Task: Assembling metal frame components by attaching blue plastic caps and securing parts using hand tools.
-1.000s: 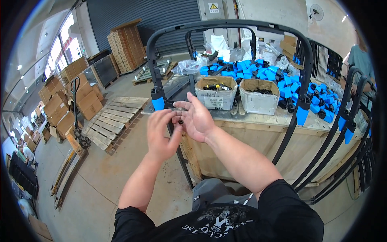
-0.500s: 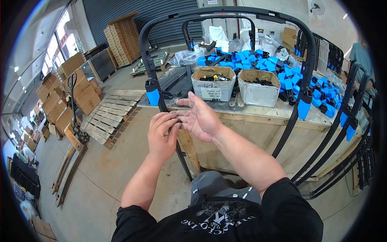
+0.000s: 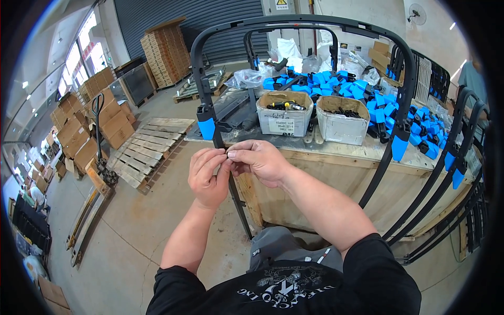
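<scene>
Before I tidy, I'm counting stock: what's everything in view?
Roller shutter: one, grey, back
Cardboard boxes: many, brown, left and back
Slatted pallet: one, tan, left floor
Pallet jack: one, yellowish, far left
Wooden crate: one, tan, ahead
Open cartons: two, white, on crate
Plastic parts: many, blue, on crate
Tubular frames: several, black, around crate
Plastic bags: several, clear, behind cartons
T-shirt: one, black, bottom
Left hand: one, bare, centre
Right hand: one, bare, centre

Print on shirt [image 3: 294, 290], carton [image 3: 284, 124]; sign [image 3: 282, 4] on cabinet [image 3: 272, 9]
</scene>
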Demonstrator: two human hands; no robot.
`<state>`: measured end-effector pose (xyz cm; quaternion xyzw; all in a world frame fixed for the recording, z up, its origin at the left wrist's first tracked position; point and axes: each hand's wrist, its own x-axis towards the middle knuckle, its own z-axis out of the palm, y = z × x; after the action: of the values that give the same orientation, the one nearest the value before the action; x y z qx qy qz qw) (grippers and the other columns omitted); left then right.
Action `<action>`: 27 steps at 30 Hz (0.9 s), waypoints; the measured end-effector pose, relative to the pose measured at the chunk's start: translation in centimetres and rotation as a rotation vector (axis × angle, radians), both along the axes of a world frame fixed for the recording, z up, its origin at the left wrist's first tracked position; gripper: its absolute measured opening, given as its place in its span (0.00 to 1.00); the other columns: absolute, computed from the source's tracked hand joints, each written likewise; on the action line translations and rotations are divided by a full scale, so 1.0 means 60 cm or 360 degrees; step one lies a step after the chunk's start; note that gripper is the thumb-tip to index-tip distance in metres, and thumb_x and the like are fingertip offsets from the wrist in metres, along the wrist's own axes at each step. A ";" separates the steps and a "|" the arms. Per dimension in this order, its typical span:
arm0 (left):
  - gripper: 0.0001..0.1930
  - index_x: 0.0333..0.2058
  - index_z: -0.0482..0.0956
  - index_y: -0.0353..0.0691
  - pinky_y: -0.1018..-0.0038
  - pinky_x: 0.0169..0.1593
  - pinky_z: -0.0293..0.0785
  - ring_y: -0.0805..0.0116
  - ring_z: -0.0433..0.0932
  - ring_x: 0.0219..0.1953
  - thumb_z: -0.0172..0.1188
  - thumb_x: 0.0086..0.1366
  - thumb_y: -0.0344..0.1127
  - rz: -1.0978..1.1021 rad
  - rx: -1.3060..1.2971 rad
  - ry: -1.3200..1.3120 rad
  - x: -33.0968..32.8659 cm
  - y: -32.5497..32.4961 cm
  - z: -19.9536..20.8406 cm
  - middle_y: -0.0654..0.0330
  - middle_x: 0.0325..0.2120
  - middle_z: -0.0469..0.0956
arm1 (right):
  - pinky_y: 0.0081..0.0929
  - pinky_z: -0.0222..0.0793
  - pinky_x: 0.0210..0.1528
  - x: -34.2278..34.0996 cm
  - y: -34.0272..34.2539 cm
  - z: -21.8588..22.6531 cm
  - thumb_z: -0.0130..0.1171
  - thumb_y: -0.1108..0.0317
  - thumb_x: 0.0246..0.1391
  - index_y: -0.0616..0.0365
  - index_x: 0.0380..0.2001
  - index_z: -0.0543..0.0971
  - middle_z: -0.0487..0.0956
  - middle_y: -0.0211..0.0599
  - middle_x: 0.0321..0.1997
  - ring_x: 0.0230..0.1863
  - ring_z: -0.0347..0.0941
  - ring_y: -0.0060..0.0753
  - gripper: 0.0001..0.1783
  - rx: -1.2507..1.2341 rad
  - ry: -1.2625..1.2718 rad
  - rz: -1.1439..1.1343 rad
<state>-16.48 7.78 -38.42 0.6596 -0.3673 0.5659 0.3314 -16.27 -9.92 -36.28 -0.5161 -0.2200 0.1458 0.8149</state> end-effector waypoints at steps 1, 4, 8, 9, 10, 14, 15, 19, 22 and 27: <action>0.11 0.36 0.82 0.35 0.65 0.48 0.75 0.56 0.79 0.43 0.72 0.52 0.24 0.0001 -0.0007 -0.0006 0.006 0.003 0.004 0.55 0.39 0.83 | 0.26 0.77 0.36 0.006 -0.001 0.004 0.60 0.65 0.63 0.65 0.43 0.80 0.82 0.34 0.35 0.33 0.78 0.25 0.13 -0.0048 -0.0114 -0.0039; 0.20 0.49 0.77 0.32 0.62 0.50 0.74 0.54 0.80 0.46 0.70 0.59 0.33 0.0303 -0.0321 0.0351 0.036 0.032 0.028 0.49 0.46 0.81 | 0.27 0.77 0.38 0.033 0.019 0.022 0.61 0.65 0.61 0.66 0.42 0.80 0.83 0.37 0.34 0.34 0.79 0.24 0.13 -0.0278 -0.0425 -0.0541; 0.26 0.58 0.70 0.31 0.62 0.49 0.76 0.51 0.82 0.46 0.65 0.62 0.33 0.0157 -0.0181 0.0903 0.092 0.037 0.075 0.45 0.45 0.81 | 0.28 0.76 0.39 0.088 0.043 0.060 0.61 0.68 0.59 0.68 0.43 0.79 0.83 0.40 0.36 0.35 0.79 0.26 0.13 -0.0745 -0.1099 -0.1104; 0.26 0.58 0.70 0.31 0.62 0.49 0.76 0.51 0.82 0.46 0.65 0.62 0.33 0.0152 -0.0186 0.0898 0.094 0.033 0.074 0.45 0.45 0.81 | 0.28 0.76 0.39 0.103 0.045 0.065 0.61 0.68 0.59 0.68 0.43 0.79 0.83 0.40 0.36 0.35 0.79 0.26 0.13 -0.0750 -0.1106 -0.1106; 0.26 0.58 0.71 0.32 0.64 0.48 0.76 0.52 0.82 0.44 0.65 0.62 0.32 0.0193 -0.0201 0.0892 0.097 0.029 0.073 0.45 0.43 0.82 | 0.29 0.76 0.41 0.113 0.052 0.073 0.61 0.69 0.58 0.68 0.43 0.79 0.83 0.42 0.36 0.36 0.80 0.29 0.13 -0.0766 -0.1210 -0.1168; 0.25 0.58 0.71 0.33 0.67 0.45 0.77 0.55 0.84 0.41 0.65 0.62 0.30 0.0111 -0.0236 0.0972 0.094 0.036 0.088 0.47 0.41 0.83 | 0.33 0.77 0.44 0.138 0.071 0.084 0.61 0.71 0.56 0.67 0.42 0.79 0.82 0.47 0.39 0.39 0.81 0.39 0.12 -0.0822 -0.1468 -0.1194; 0.26 0.59 0.71 0.33 0.68 0.45 0.77 0.55 0.84 0.41 0.65 0.62 0.30 0.0054 -0.0242 0.1072 0.093 0.038 0.093 0.47 0.41 0.83 | 0.35 0.77 0.44 0.141 0.075 0.083 0.61 0.72 0.56 0.65 0.42 0.79 0.81 0.47 0.39 0.39 0.81 0.41 0.12 -0.0860 -0.1587 -0.1200; 0.29 0.60 0.70 0.33 0.67 0.46 0.78 0.54 0.84 0.41 0.66 0.61 0.31 0.0146 -0.0184 0.1243 0.094 0.051 0.108 0.46 0.40 0.83 | 0.39 0.76 0.45 0.146 0.081 0.082 0.60 0.72 0.56 0.64 0.41 0.79 0.80 0.48 0.38 0.40 0.79 0.47 0.10 -0.0947 -0.1792 -0.1292; 0.29 0.60 0.71 0.33 0.63 0.47 0.77 0.50 0.83 0.43 0.66 0.60 0.33 0.0303 -0.0004 0.1246 0.091 0.052 0.120 0.44 0.41 0.83 | 0.41 0.74 0.46 0.151 0.077 0.085 0.60 0.72 0.56 0.63 0.41 0.78 0.80 0.47 0.37 0.42 0.77 0.51 0.10 -0.0939 -0.2072 -0.1406; 0.28 0.59 0.72 0.32 0.61 0.46 0.77 0.47 0.82 0.42 0.65 0.61 0.33 0.0369 0.0033 0.1200 0.073 0.051 0.123 0.42 0.39 0.82 | 0.41 0.74 0.46 0.144 0.077 0.101 0.59 0.67 0.59 0.65 0.37 0.80 0.81 0.51 0.38 0.40 0.79 0.51 0.10 -0.1017 -0.1626 -0.1170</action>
<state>-12.09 10.83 -31.01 0.8616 -0.1485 0.3140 0.3702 -7.64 -5.32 -30.24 -0.7749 -0.3328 -0.3419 0.4146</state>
